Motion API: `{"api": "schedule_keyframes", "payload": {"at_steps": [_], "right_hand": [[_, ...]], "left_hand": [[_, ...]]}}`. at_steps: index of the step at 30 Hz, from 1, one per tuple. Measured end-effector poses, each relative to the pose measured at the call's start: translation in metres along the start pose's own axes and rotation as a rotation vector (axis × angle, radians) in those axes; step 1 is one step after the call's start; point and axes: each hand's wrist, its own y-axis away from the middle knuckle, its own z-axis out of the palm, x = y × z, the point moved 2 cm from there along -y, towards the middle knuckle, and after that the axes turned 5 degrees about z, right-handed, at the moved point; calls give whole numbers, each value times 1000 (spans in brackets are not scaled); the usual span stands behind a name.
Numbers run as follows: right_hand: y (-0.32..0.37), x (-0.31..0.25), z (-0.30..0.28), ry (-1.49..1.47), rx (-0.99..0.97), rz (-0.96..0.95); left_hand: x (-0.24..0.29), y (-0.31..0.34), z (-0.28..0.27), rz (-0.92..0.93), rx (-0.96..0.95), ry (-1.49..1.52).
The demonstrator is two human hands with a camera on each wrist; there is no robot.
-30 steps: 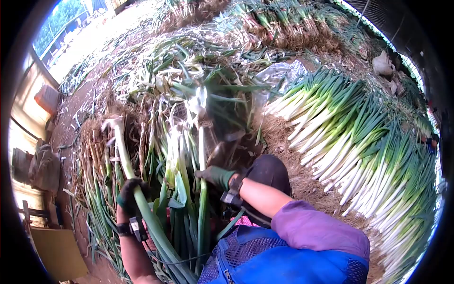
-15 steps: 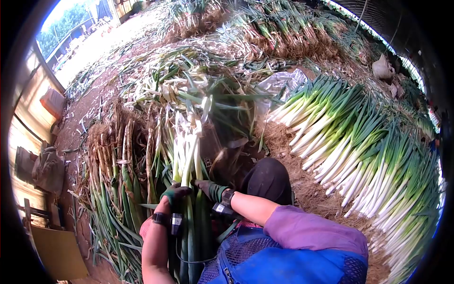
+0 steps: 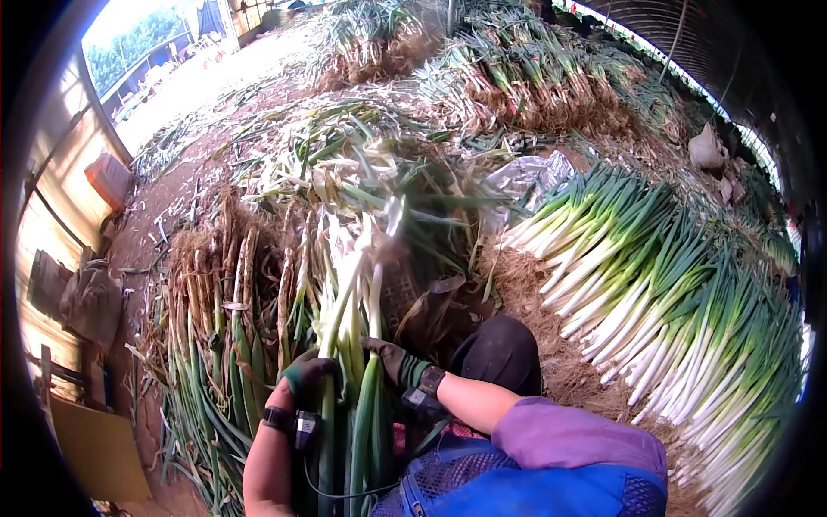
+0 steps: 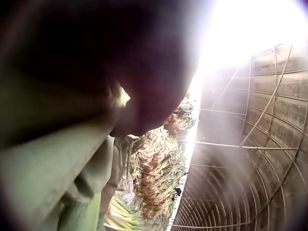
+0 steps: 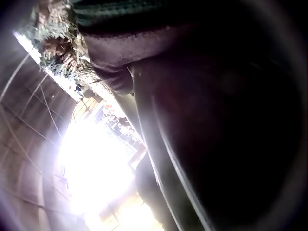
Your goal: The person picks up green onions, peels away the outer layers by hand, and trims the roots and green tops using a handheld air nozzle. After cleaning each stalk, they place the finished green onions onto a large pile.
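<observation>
Both of my gloved hands are over my lap, among peeled green onions with their white stems pointing away from me. My left hand [image 3: 310, 376] curls round a long green onion [image 3: 326, 422], whose pale stem slants up to the right. Close beside it, my right hand [image 3: 393, 362] grips another green onion [image 3: 376, 302] just below its white part. Between the hands stand more white stems [image 3: 350, 332]. The left wrist view shows a broad green leaf [image 4: 53, 166] beside a dark glove. In the right wrist view, curled fingers [image 5: 115, 72] meet a leaf [image 5: 163, 168].
Unpeeled green onions [image 3: 207, 345] with brown roots lie to my left. A long row of cleaned green onions [image 3: 655, 302] spreads on the right. Ahead are a heap of peelings [image 3: 345, 164], a plastic sheet [image 3: 530, 177] and rooty bundles [image 3: 534, 82]. My knee [image 3: 500, 358] is beside the right hand.
My left hand has brought a thick green onion from the left in to the upright bunch. The hands met there, then moved slightly apart. The right hand stays at the bunch.
</observation>
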Motion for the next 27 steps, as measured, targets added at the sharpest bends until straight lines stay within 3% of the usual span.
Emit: {"api": "schedule_keyframes", "payload": {"at_steps": [2, 3, 4, 5, 7, 9, 11, 12, 13, 15, 16, 18, 20, 21, 23, 24, 27], "right_hand": [[-10, 6, -3, -190, 180, 268], [-15, 9, -7, -87, 214, 273], [-17, 13, -12, 16, 249, 277], [-19, 14, -17, -54, 185, 331], [-19, 7, -18, -185, 66, 450], [-1, -43, 27, -73, 156, 328], [11, -85, 65, 154, 80, 59], [25, -116, 94, 253, 136, -14], [38, -137, 117, 140, 12, -149], [28, -153, 119, 359, 27, -170], [14, -143, 112, 505, 16, -297], [-1, -128, 110, 1001, 11, -892], [1, -116, 111, 820, 51, -644], [12, -119, 114, 1036, 114, -856], [17, -114, 108, 920, 162, -857], [16, -110, 103, 894, 162, -755], [8, -101, 104, 1050, 219, -909]], "left_hand": [[-10, -9, 16, -605, 174, 694], [-10, -10, 21, -660, 209, 659], [-7, -10, 18, -544, 257, 595], [-5, -10, 12, -429, 303, 529], [13, 4, -17, -513, 353, 465], [24, 18, -42, -361, 523, 601], [73, 36, -65, -347, 605, 694], [86, 43, -74, -329, 583, 732], [98, 49, -82, -313, 560, 767], [128, 55, -82, -336, 577, 955], [140, 55, -78, -331, 543, 958], [154, 50, -64, -290, 459, 898], [152, 41, -43, -239, 372, 794], [154, 43, -34, -306, 319, 719], [162, 35, -17, -79, 340, 689], [164, 36, -14, -77, 393, 703], [170, 35, -16, -281, 211, 675]]}}
